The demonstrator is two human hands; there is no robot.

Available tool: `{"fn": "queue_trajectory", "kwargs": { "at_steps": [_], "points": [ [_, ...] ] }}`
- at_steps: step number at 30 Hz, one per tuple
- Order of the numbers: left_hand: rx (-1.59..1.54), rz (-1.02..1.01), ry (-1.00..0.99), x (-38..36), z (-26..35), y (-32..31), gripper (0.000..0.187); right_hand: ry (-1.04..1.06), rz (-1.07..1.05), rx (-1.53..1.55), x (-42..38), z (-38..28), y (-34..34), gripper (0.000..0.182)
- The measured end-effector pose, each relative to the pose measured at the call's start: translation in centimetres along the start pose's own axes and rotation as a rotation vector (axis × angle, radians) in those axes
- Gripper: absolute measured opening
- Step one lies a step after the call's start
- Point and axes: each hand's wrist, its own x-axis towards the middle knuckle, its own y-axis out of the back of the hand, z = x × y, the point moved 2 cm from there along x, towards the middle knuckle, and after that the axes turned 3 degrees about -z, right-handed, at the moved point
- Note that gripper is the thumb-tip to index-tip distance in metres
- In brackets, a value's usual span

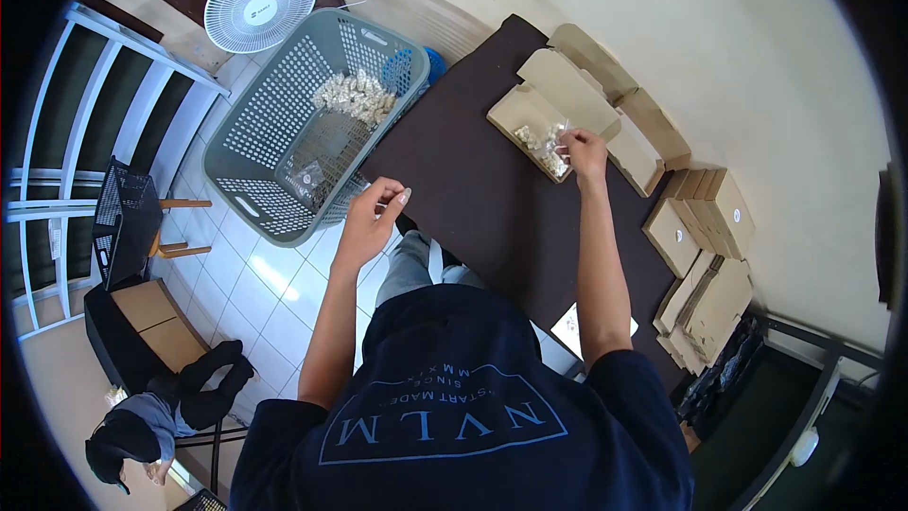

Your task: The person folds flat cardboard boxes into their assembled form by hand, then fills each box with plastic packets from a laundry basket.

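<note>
My right hand (582, 149) reaches into an open cardboard box (518, 112) on the dark table (473, 189) and pinches a small clear packet of pale pieces (551, 144) inside it. My left hand (371, 218) hovers at the table's left edge, fingers curled, with a thin clear strip or packet (397, 196) between thumb and fingers. What exactly it is stays too small to tell.
A grey laundry basket (274, 123) with many pale packets (355, 95) stands on the tiled floor left of the table. Flat and folded cardboard boxes (705, 218) pile along the table's right side. A white fan (260, 0) stands behind the basket. A chair with clothes (180, 397) is lower left.
</note>
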Motion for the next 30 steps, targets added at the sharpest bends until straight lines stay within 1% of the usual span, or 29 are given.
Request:
{"fn": "queue_trajectory", "kwargs": {
  "at_steps": [1, 3, 4, 6, 7, 8, 10, 12, 14, 15, 17, 18, 20, 22, 24, 25, 26, 28, 30],
  "points": [
    [0.0, 0.003, 0.002, -0.1, -0.1, 0.1, 0.013, 0.0, -0.003, -0.001, 1.2, 0.3, -0.5, 0.013],
    [0.029, -0.001, -0.016, -0.4, -0.4, 0.0, 0.013, -0.036, -0.031, 0.208, 3.3, 1.3, -1.5, 0.012],
    [0.027, 0.002, -0.012, -0.6, -0.5, 0.0, 0.013, -0.037, -0.035, 0.204, 3.9, 2.1, -1.8, 0.012],
    [0.042, 0.005, 0.022, -1.0, -0.7, 0.1, 0.014, -0.147, -0.035, 0.107, 5.2, 4.0, -2.3, 0.014],
    [0.045, -0.006, 0.033, -1.1, -1.2, 0.2, 0.015, -0.187, 0.01, -0.188, 5.5, 4.7, -2.4, 0.017],
    [0.042, -0.003, 0.037, -1.2, -1.6, 0.4, 0.015, -0.188, 0.007, -0.192, 5.8, 5.3, -2.3, 0.017],
    [0.07, -0.024, 0.047, -1.4, -2.0, 0.8, 0.016, -0.185, 0.066, -0.647, 4.3, 3.8, -1.7, 0.017],
    [0.063, -0.027, 0.063, -1.2, -2.2, 1.4, 0.016, -0.22, 0.058, -0.654, 2.7, 2.3, -1.6, 0.018],
    [0.058, -0.037, 0.077, -0.9, -2.4, 2.0, 0.015, 0.083, 0.161, -0.726, 1.3, 0.3, -2.2, 0.021],
    [0.068, -0.045, 0.075, -0.7, -2.5, 2.2, 0.015, 0.078, 0.161, -0.728, 1.0, 0.6, -2.5, 0.021],
    [0.075, -0.052, 0.071, 0.2, -2.4, 2.6, 0.015, 0.465, -0.052, -0.776, 0.8, 0.5, -3.8, 0.031],
    [0.084, -0.057, 0.074, 0.5, -2.2, 3.0, 0.015, 0.462, -0.054, -0.779, 1.3, 1.2, -4.1, 0.031],
    [0.093, -0.065, 0.082, 1.0, -2.2, 3.6, 0.015, 0.456, -0.079, -0.819, 2.5, 2.7, -4.6, 0.039],
    [0.126, -0.047, 0.036, 1.8, -2.4, 4.4, 0.017, 0.477, -0.088, -0.844, 2.9, 2.8, -4.6, 0.041],
    [0.118, -0.076, 0.063, 2.6, -2.7, 5.4, 0.017, 0.499, -0.109, -0.873, 2.9, 2.9, -4.2, 0.042],
    [0.113, -0.099, 0.086, 3.0, -3.0, 6.1, 0.016, 0.478, -0.129, -0.907, 2.9, 2.9, -4.1, 0.043],
    [0.115, -0.077, 0.101, 3.5, -3.3, 6.7, 0.016, 0.467, -0.156, -0.938, 3.0, 2.7, -4.2, 0.044],
    [0.103, -0.106, 0.066, 4.7, -3.5, 8.0, 0.016, 0.373, -0.188, -0.846, 2.7, 1.9, -4.4, 0.045],
    [0.122, -0.07, 0.113, 6.0, -3.7, 9.8, 0.016, 0.394, -0.191, -0.898, 2.8, 2.0, -4.7, 0.046]
  ]
}}
